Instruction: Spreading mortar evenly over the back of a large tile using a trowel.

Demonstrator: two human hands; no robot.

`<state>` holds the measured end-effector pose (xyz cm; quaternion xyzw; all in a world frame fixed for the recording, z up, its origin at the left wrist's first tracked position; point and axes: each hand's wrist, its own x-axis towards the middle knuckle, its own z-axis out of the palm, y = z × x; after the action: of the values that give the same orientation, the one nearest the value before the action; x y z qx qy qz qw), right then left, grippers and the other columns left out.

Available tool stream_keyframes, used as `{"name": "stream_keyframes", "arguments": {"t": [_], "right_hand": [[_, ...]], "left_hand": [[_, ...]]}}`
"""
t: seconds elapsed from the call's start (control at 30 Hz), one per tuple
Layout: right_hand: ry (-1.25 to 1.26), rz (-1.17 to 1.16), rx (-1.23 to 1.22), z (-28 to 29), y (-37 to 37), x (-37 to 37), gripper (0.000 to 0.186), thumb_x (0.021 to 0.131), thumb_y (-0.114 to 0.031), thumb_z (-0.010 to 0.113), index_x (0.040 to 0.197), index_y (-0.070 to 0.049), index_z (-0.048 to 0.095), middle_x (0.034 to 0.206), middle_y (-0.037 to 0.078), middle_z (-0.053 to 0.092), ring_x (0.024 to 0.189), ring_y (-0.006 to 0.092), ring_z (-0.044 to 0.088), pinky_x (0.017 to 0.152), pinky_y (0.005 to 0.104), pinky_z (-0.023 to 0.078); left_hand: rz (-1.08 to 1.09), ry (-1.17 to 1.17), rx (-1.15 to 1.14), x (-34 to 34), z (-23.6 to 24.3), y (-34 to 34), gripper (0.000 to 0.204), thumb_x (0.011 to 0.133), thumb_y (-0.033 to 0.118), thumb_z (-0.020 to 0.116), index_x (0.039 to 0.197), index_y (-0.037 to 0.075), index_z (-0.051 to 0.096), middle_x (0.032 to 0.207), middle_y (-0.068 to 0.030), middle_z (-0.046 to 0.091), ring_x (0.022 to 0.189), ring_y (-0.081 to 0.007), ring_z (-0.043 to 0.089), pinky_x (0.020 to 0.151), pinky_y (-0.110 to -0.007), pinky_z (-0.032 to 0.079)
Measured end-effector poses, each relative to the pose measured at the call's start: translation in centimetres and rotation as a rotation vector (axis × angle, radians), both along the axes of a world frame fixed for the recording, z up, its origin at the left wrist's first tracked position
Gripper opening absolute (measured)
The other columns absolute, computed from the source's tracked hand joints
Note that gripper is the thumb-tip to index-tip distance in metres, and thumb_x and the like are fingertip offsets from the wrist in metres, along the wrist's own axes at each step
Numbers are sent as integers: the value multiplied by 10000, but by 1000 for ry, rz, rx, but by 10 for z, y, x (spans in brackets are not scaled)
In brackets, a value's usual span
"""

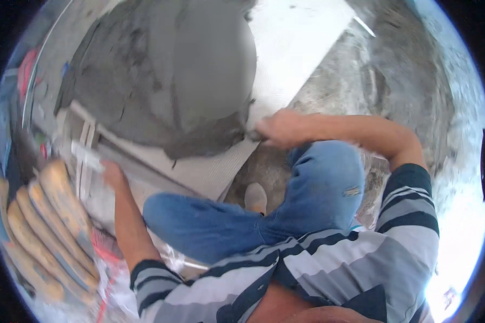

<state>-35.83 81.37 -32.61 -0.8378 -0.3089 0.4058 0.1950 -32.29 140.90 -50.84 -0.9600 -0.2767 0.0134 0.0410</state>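
A broad layer of wet grey mortar (126, 75) covers much of a large white ribbed sheet (285, 43), whose corner points toward me. My right hand (281, 128) is closed at the mortar's near right edge. A small greyish thing shows at its fingers, too blurred to name. My left hand (112, 173) is beside a pale bar (87, 156) on a light slatted frame (83, 132), left of the sheet. Its fingers look curled, but what they hold, if anything, is unclear.
Several tan, curved, long pieces (54, 215) lie side by side at the lower left. Near them are a red thing (105, 245) and clear plastic (125, 282). Stained concrete floor (334, 86) stretches to the right. My bent knees (328, 177) and one shoe (255, 197) are close to the sheet.
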Motion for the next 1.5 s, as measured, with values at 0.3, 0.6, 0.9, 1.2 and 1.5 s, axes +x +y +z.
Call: {"name": "stream_keyframes", "arguments": {"t": [0.3, 0.6, 0.9, 1.2, 1.5], "right_hand": [[-245, -511, -342, -33, -103, 25, 215, 858, -190, 421, 969, -7, 443, 819, 217, 608, 788, 383, 616, 684, 478, 499], [-246, -1198, -139, -62, -155, 103, 376, 883, -363, 487, 974, 2, 477, 752, 153, 590, 614, 257, 597, 516, 400, 487], [589, -799, 153, -31, -11, 81, 416, 892, -462, 467, 799, -57, 457, 555, 35, 451, 406, 114, 430, 347, 254, 369], [-75, 247, -274, -12, -12, 19, 447, 826, -416, 565, 963, -15, 423, 777, 228, 590, 683, 396, 594, 577, 464, 478], [-602, -47, -120, -36, 62, 158, 409, 852, -367, 536, 933, 3, 382, 722, 210, 603, 701, 422, 587, 618, 483, 477]], "left_hand": [[437, -108, -339, 9, 29, -128, 781, 857, 552, 371, 1035, -196, 507, 985, -338, 571, 970, -442, 557, 866, -476, 437], [473, -206, -418, 7, 33, -130, 759, 853, 547, 373, 1022, -175, 535, 1020, -332, 563, 966, -456, 552, 860, -472, 439], [408, -240, -451, 8, 11, -100, 749, 844, 528, 392, 1106, -168, 475, 1067, -355, 530, 1010, -445, 540, 870, -445, 435], [610, -215, -436, 9, 39, -117, 755, 831, 546, 373, 1096, -145, 522, 1152, -319, 511, 1129, -416, 475, 962, -427, 352], [532, -227, -445, 9, 35, -114, 760, 835, 568, 366, 1132, -124, 466, 1145, -319, 508, 1096, -427, 488, 945, -438, 369]]}}
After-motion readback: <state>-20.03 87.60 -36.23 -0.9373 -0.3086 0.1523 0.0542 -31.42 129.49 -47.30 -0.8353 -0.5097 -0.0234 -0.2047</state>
